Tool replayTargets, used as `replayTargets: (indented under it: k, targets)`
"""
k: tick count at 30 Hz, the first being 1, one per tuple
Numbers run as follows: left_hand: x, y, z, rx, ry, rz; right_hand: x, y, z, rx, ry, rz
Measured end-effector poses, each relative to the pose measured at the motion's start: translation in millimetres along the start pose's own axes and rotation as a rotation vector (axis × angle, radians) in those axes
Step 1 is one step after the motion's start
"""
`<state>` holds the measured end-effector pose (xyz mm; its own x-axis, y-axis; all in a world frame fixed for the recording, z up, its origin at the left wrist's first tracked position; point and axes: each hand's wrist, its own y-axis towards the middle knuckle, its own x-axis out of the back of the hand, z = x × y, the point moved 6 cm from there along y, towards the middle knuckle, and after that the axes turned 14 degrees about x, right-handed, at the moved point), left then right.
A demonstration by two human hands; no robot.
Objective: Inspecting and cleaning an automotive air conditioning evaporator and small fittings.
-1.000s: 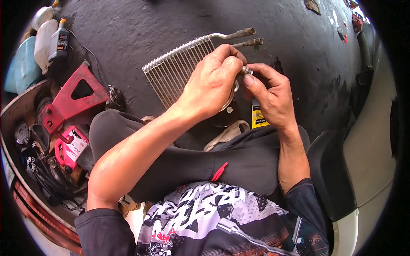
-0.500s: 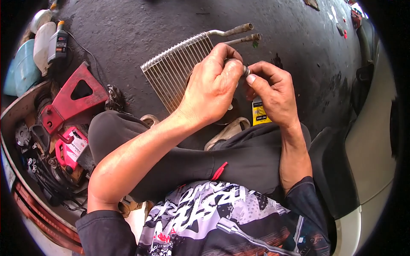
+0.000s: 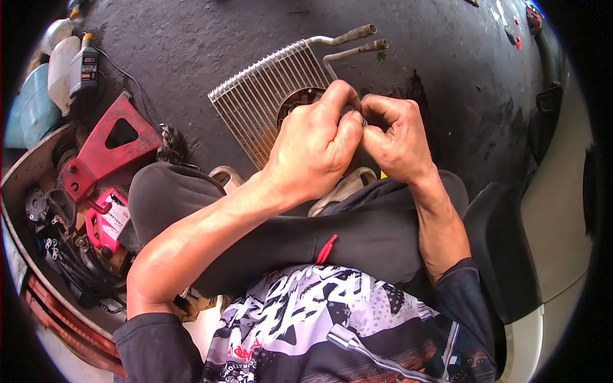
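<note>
My left hand [image 3: 316, 140] is closed around a small metal fitting [image 3: 364, 121], seen only as a grey sliver between the fingertips. Pinched against its other end are the thumb and forefinger of my right hand [image 3: 399, 137]. Both hands meet above my lap, and most of the fitting is hidden by the fingers. Beyond them a finned evaporator core [image 3: 252, 99] with two metal pipes [image 3: 354, 50] lies on the floor. A round container [image 3: 281, 108] with small brownish parts in it sits at the core's near side, partly covered by my left hand.
To the left a bin [image 3: 16, 169] holds a red metal stand [image 3: 105, 150], a pink jug [image 3: 105, 220] and tools. Several bottles, one a grey oil bottle [image 3: 84, 70], stand behind it. A pale vehicle panel [image 3: 568, 210] rises on the right. A yellow package [image 3: 383, 174] shows beneath my right hand.
My right hand has moved left and slightly down, its fingers curling closer to my left hand. The fitting is more covered, and the yellow package is now mostly hidden.
</note>
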<state>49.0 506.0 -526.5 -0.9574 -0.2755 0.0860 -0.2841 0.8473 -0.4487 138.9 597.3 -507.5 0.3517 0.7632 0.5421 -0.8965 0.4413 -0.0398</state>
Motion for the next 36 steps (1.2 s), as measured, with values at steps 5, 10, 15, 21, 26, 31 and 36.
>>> replayTargets:
  k: [5,10,15,21,26,31,36]
  targets:
    - [9,8,-6,-0.043,-0.113,-0.096,-2,0,-9,-0.140,0.334,-0.093]
    - [13,13,12,0.235,-0.311,0.076,1,-2,-17,-0.138,0.650,0.085]
    - [12,13,9,0.316,-0.353,0.361,6,-3,-13,-0.131,0.647,0.235]
    - [11,1,7,0.575,-0.484,0.597,0,-5,0,-0.138,0.786,0.326]
    - [10,-4,7,0.549,-0.316,0.575,10,4,14,0.063,0.418,0.340]
    - [8,-4,9,0.670,-0.404,0.665,12,3,19,0.116,0.445,0.346]
    - [4,-3,8,0.676,-0.391,0.714,12,1,15,0.109,0.495,0.387]
